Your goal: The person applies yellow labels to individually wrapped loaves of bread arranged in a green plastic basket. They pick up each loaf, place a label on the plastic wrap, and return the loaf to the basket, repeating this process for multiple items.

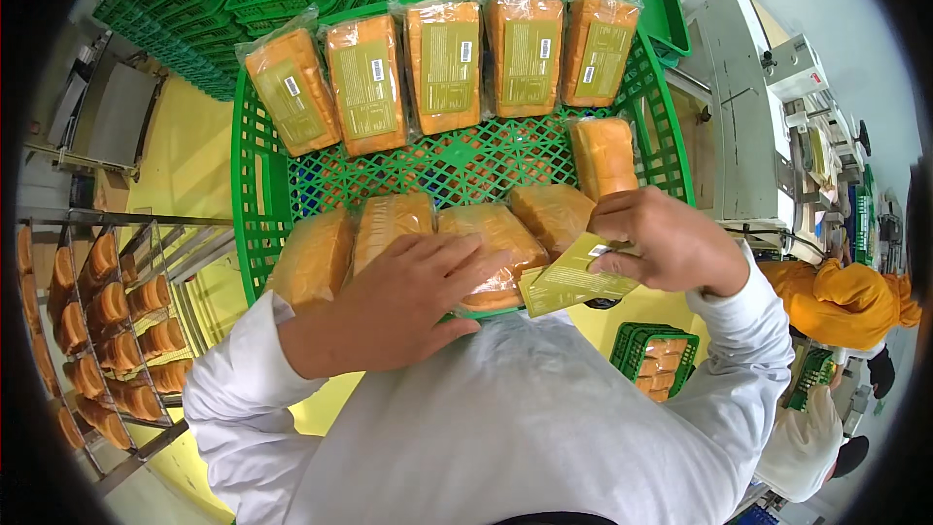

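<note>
Pinching thin olive-green rectangular labels point(580, 284) in tightly drawn right fingers point(620, 263), over the near edge of a green latticed plastic crate point(462, 150); laying loosely spread, ungripping left fingers point(439, 259) across a golden-brown, clear-wrapped loaf point(502, 226) inside.

Clear, glossy, crinkled plastic bags point(501, 230) wrap loaves point(392, 218) with a smooth-looking crust. The olive labels point(569, 282) look like smooth paper or card. The crate point(462, 149) is green plastic lattice, the rack point(146, 454) metal, the shirt point(544, 418) matt white cloth.
</note>
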A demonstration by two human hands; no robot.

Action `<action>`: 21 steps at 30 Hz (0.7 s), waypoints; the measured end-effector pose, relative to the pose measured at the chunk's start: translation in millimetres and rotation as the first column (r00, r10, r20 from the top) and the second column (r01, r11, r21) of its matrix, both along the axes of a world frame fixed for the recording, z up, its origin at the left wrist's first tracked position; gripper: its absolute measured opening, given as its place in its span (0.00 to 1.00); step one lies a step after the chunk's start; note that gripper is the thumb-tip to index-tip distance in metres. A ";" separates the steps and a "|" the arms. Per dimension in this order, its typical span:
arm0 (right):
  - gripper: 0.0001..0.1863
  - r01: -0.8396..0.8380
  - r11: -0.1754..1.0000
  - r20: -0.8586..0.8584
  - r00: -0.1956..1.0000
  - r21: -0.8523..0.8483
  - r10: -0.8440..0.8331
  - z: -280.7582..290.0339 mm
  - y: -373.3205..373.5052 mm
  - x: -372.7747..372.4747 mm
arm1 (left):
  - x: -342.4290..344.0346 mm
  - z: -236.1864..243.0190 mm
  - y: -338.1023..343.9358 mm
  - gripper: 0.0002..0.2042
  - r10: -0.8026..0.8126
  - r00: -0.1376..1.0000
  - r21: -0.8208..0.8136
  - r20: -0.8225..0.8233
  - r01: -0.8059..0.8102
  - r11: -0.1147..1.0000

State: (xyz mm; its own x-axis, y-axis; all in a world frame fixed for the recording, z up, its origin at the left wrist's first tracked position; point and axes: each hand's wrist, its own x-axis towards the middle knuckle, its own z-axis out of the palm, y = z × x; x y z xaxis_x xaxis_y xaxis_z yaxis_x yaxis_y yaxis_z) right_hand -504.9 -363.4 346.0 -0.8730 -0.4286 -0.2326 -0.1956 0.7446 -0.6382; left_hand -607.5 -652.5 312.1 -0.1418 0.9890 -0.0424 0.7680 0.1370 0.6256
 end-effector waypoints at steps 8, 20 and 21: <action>0.13 0.479 0.611 -0.151 0.696 -0.630 -0.702 25.3 58.9 54.9 | -52.9 26.0 58.5 0.27 0.059 0.990 0.074 -0.128 -0.050 0.996; 0.19 0.451 0.371 0.239 0.836 -0.812 -0.495 -100.8 11.3 206.8 | -59.2 -149.8 267.5 0.32 0.183 0.981 -0.144 -0.068 -0.192 0.971; 0.20 0.498 0.335 0.318 0.825 -0.800 -0.467 -105.1 2.0 209.5 | -61.2 -140.3 273.2 0.32 0.134 0.991 -0.184 -0.009 -0.133 0.974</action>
